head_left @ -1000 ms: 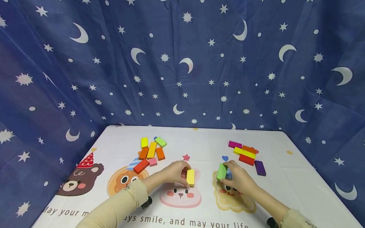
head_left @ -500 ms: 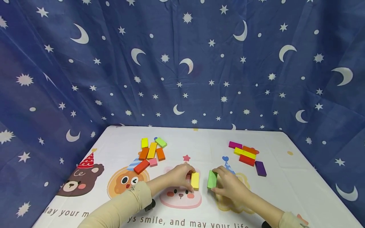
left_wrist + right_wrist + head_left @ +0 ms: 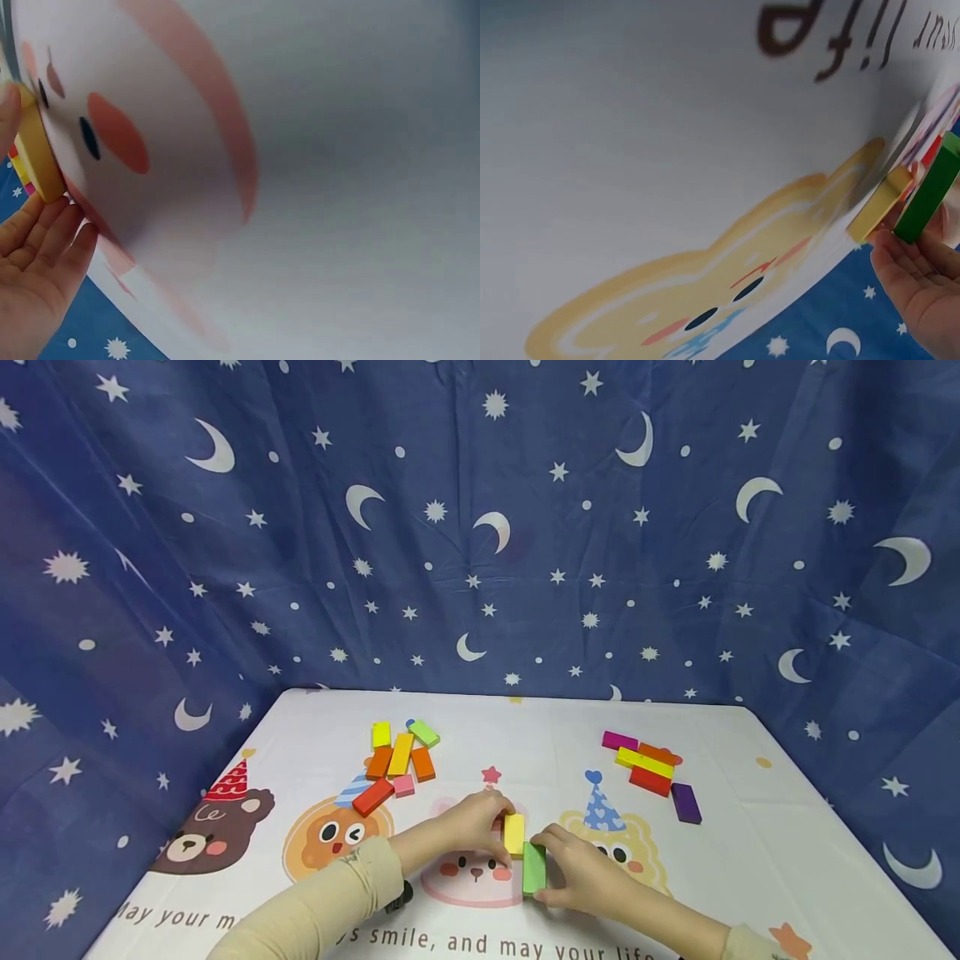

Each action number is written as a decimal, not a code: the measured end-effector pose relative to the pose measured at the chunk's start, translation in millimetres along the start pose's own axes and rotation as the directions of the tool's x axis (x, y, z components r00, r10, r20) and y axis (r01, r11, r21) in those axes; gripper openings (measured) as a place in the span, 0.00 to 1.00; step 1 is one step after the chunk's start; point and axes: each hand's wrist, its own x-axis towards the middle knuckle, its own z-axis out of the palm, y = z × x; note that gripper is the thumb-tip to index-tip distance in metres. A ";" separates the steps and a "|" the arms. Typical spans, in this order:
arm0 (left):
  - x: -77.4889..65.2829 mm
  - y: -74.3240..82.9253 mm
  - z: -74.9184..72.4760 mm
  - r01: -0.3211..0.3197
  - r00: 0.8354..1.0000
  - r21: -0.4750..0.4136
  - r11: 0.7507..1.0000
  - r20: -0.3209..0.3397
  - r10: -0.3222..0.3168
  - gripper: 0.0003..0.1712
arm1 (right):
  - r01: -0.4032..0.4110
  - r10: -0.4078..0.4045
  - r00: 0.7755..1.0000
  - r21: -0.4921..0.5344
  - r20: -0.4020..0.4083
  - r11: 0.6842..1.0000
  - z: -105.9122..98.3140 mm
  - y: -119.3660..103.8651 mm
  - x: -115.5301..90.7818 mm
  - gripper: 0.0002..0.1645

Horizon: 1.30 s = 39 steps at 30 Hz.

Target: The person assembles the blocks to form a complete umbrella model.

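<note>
Over the pink cartoon face at the middle of the table, my left hand pinches a yellow block between thumb and fingers. My right hand grips a green block by its two ends. The green block is at the yellow one's right and slightly nearer me, their near corners overlapping in the head view. In the left wrist view, fingers lie at one end of the yellow block. The right wrist view has the green block in the right hand, with the yellow block beyond.
At the back left lies a loose group of blocks, among them an orange-yellow block, a red block and a pink cube. Further right are a purple block and several others. A starry blue curtain stands behind the table.
My right hand has carried the green block left and toward me, up to the yellow block. My left hand has shifted the yellow block slightly right, then stayed nearly still.
</note>
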 end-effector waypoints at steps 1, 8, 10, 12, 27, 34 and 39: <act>0.1 -0.1 -1.0 -0.010 1.000 0.010 1.000 0.005 0.010 0.39 | 0.004 -0.004 1.000 -0.003 0.004 1.000 0.7 -1.1 -0.1 0.35; 0.3 -3.6 -3.2 -0.070 0.997 0.021 0.997 0.031 0.069 0.32 | 0.004 -0.004 0.997 -0.012 0.076 1.000 4.3 -7.2 0.6 0.37; 0.3 -4.2 -2.5 -0.071 0.997 0.014 0.997 0.030 0.070 0.31 | 0.022 -0.020 0.996 -0.023 0.083 0.999 6.8 -7.6 0.4 0.37; 0.0 -4.3 -2.2 -0.070 0.997 0.001 0.998 0.025 0.070 0.31 | 0.044 -0.040 0.996 -0.039 0.080 0.998 9.5 -7.8 0.5 0.37; -0.4 -2.8 -3.6 -0.062 0.998 -0.059 0.996 -0.002 0.062 0.30 | 0.071 -0.068 0.997 -0.122 0.030 0.990 17.9 -11.6 6.8 0.33; -0.7 -1.6 -4.5 -0.060 0.998 -0.085 0.995 0.001 0.061 0.30 | 0.065 -0.058 0.997 -0.118 0.055 0.991 16.8 -11.9 7.9 0.34; -0.7 -1.5 -3.1 -0.046 0.999 -0.090 0.995 -0.002 0.046 0.30 | 0.090 -0.082 0.994 -0.117 0.072 0.989 16.7 -11.9 9.5 0.33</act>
